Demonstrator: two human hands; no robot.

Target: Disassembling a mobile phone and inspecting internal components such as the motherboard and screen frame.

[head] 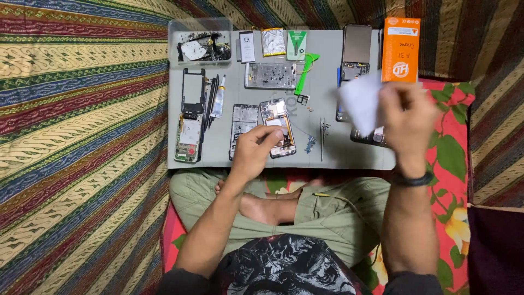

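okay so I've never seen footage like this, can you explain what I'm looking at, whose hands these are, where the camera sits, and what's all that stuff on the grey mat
There is no machine here: a person sits cross-legged on patterned cloth, and the one picture comes from a camera worn on their head, looking down at their own hands.

In front of them lies a grey work mat covered with taken-apart phones. The left hand rests on an opened phone near the mat's front edge, fingers curled over it. The right hand is raised and pinches a white sheet, blurred by motion, so its grip is closed on it.

Also on the mat: a clear plastic box of scraps at the far left corner, a green plastic pry tool, a small glue tube, metal tweezers, and an orange box at the far right.
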